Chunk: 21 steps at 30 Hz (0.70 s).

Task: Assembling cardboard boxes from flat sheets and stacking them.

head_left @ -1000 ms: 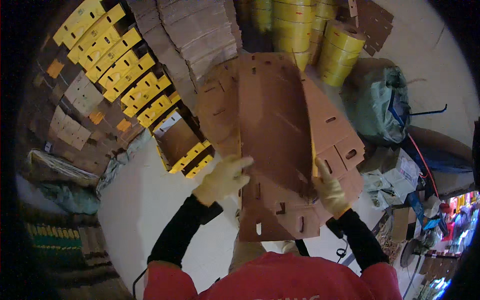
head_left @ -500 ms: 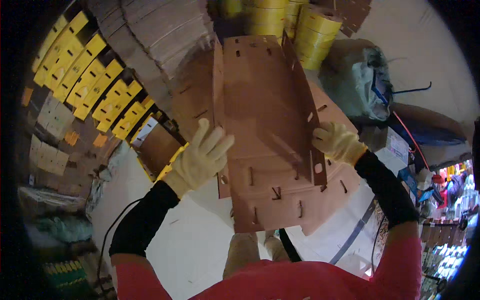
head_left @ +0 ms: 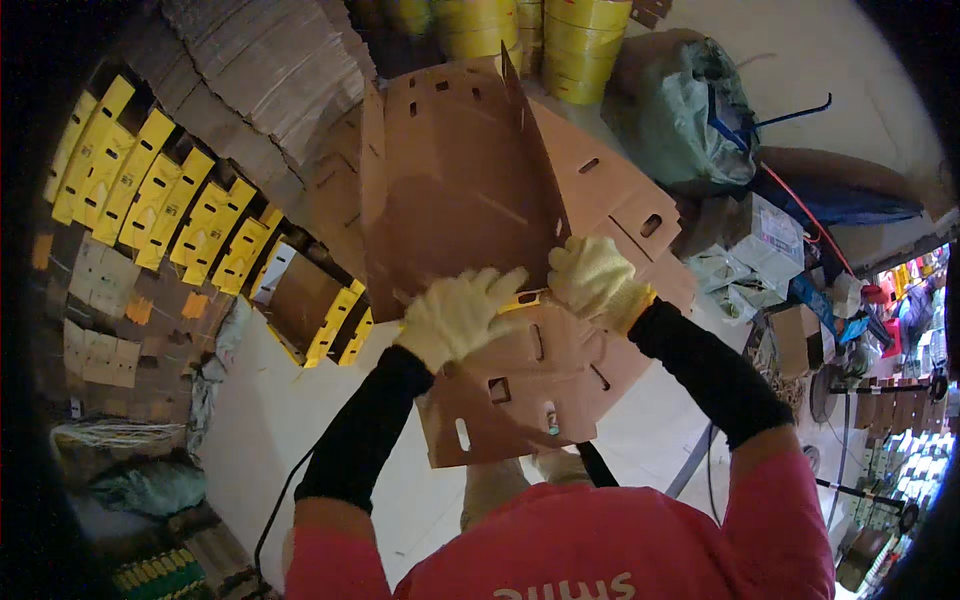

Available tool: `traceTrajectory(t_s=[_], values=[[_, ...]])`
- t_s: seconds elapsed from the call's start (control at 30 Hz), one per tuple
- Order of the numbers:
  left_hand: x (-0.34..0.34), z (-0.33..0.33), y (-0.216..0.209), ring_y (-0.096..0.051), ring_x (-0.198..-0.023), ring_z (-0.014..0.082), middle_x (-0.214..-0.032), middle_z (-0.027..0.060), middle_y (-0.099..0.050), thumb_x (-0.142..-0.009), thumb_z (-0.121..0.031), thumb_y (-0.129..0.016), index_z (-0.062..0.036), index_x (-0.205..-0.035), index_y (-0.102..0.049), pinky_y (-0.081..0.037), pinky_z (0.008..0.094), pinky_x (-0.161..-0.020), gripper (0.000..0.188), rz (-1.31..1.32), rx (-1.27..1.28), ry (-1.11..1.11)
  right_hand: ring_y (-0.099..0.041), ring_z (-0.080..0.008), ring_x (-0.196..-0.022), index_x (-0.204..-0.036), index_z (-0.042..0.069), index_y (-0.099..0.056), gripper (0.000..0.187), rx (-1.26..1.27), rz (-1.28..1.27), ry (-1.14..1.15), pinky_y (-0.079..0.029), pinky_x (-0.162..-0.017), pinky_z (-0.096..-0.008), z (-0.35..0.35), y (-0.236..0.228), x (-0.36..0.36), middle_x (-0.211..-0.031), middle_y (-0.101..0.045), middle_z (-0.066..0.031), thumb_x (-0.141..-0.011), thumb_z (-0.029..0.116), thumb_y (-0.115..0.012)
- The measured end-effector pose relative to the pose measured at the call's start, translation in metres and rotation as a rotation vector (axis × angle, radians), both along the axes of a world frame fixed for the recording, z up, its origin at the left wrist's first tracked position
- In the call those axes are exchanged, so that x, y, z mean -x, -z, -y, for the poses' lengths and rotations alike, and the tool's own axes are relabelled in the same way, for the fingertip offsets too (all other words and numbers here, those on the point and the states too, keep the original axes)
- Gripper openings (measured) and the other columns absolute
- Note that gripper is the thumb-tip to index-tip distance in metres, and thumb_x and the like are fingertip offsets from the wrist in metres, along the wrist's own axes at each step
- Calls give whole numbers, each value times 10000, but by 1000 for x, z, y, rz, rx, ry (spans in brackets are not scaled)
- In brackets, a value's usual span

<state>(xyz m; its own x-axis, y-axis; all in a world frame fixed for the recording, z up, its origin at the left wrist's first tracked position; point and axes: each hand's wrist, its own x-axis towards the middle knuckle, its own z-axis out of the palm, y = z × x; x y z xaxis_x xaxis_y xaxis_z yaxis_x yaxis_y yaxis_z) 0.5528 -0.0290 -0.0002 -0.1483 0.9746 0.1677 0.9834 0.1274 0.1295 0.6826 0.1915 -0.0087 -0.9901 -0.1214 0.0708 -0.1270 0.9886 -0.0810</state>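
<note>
In front of me is a part-folded brown cardboard box (head_left: 450,190), its two long sides standing up and its near end flap (head_left: 510,400) lying flat toward me. The flap has several slots and hand holes. My left hand (head_left: 458,318), in a pale yellow knit glove, rests on the near left end of the box with its fingers stretched out. My right hand (head_left: 597,285), gloved alike, is closed on the near right corner, where the side wall meets the end. The fingertips of the right hand are partly hidden behind the cardboard.
Flat cardboard sheets (head_left: 625,210) lie under the box. Yellow folded boxes (head_left: 200,210) stand in rows at left, beside stacked cardboard (head_left: 260,70). Yellow tape rolls (head_left: 585,45) stand at the far side. A green sack (head_left: 690,120) and a white carton (head_left: 765,240) are at right.
Both hands have come closer together, onto the near end of the box. The side walls are folded in at the near corners, and the box has shifted left in view.
</note>
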Motion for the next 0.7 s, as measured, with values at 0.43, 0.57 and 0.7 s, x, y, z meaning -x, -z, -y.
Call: traceTrajectory(t_s=[0.43, 0.57, 0.7], values=[[26, -24, 6, -659, -1050, 420, -1125, 191, -691, -1053, -421, -505, -116, -1273, -614, -544, 507, -881, 391, 290, 266, -115, -616, -328, -1092, -1145, 148, -685, 422, 316, -221, -20, -461, -1034, -518, 88, 46, -147, -1106, -652, -85, -730, 216, -724], [45, -41, 0, -651, -1041, 439, -1160, 226, -668, -1059, -384, -476, -127, -1304, -611, -521, 500, -943, 380, 403, 343, -4, -668, -317, -982, -949, 134, -715, 251, -202, -506, 184, -529, -877, -467, 24, -80, -50, -940, -688, -70, -737, 266, -730], [102, -47, -12, -679, -1069, 347, -1222, 196, -681, -1053, -290, -523, -77, -1348, -599, -542, 420, -908, 372, 886, 405, 374, -670, -330, -983, -970, 125, -681, 317, -58, -314, 192, -517, -852, -473, -31, -98, 52, -932, -684, -85, -775, 367, -748]])
